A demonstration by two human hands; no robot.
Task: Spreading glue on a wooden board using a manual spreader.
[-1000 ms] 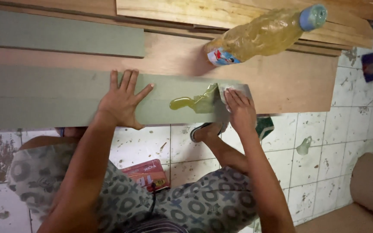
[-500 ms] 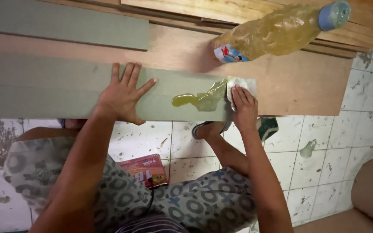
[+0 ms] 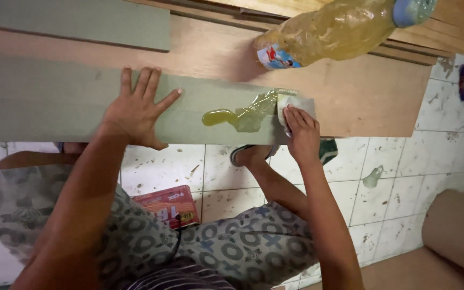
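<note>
A long grey-green laminate strip (image 3: 55,102) was pinned by the spread left hand (image 3: 135,110) while a small pale scraper card (image 3: 295,104) was pressed into yellow glue (image 3: 232,116) by the right hand's (image 3: 302,134) closed-together fingers.

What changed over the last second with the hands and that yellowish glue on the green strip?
Little changed. The right hand, pressing a small pale scraper, shifted slightly along the green strip, and the glue puddle looks spread a bit thinner. The left hand stayed flat on the strip, and the plastic bottle stayed lying on the boards.

Bottle (image 3: 345,27) behind puddle (image 3: 237,115) on strip (image 3: 55,102)
</note>
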